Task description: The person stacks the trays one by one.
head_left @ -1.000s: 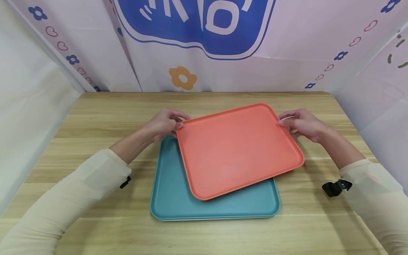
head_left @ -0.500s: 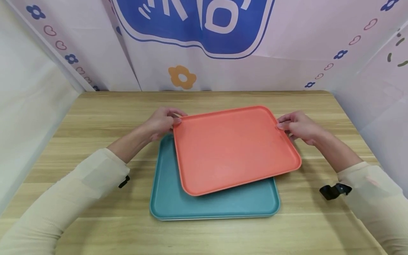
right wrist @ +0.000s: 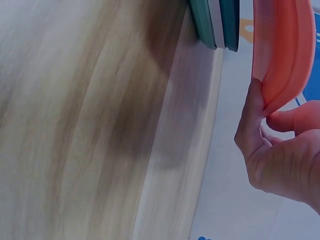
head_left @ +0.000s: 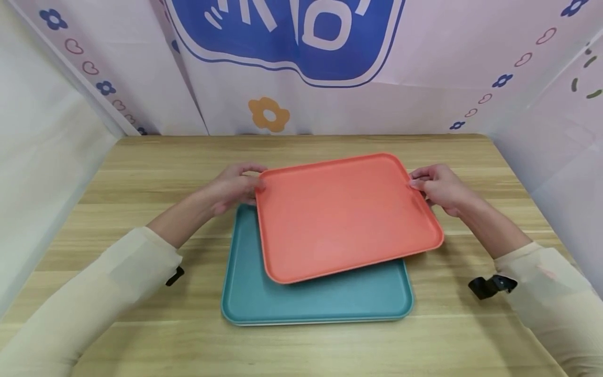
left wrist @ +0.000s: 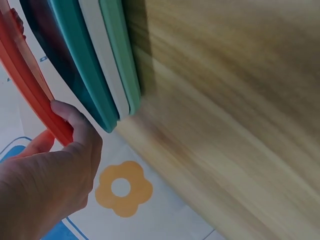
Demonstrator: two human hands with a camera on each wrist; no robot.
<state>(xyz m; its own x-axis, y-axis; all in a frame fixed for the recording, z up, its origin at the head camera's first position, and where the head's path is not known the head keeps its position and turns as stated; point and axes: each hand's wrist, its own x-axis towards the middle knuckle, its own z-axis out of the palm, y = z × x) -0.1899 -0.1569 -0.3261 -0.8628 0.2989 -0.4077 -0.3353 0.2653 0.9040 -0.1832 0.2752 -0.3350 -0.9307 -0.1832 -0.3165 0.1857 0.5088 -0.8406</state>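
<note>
A coral-red rectangular tray (head_left: 348, 220) is held tilted and turned over a teal tray (head_left: 330, 301). My left hand (head_left: 233, 188) pinches its back left corner, thumb on top and fingers underneath. At the right edge, near the back corner, my right hand (head_left: 443, 187) grips it between thumb and fingers. In the left wrist view a gap separates the coral-red tray from the stack below. That stack shows the teal tray on top, then a white tray (left wrist: 103, 57) and a light green tray (left wrist: 121, 55). The coral-red tray hides much of the teal one.
The stack sits on a wooden table (head_left: 141, 324). A printed white backdrop (head_left: 377, 110) stands behind the table's back edge, with side panels left and right. Black straps (head_left: 492, 286) hang at the sleeves.
The coral-red tray has shifted a little to the left, both hands moving along with it. My left hand has changed its angle at the corner. The stack stays put.
</note>
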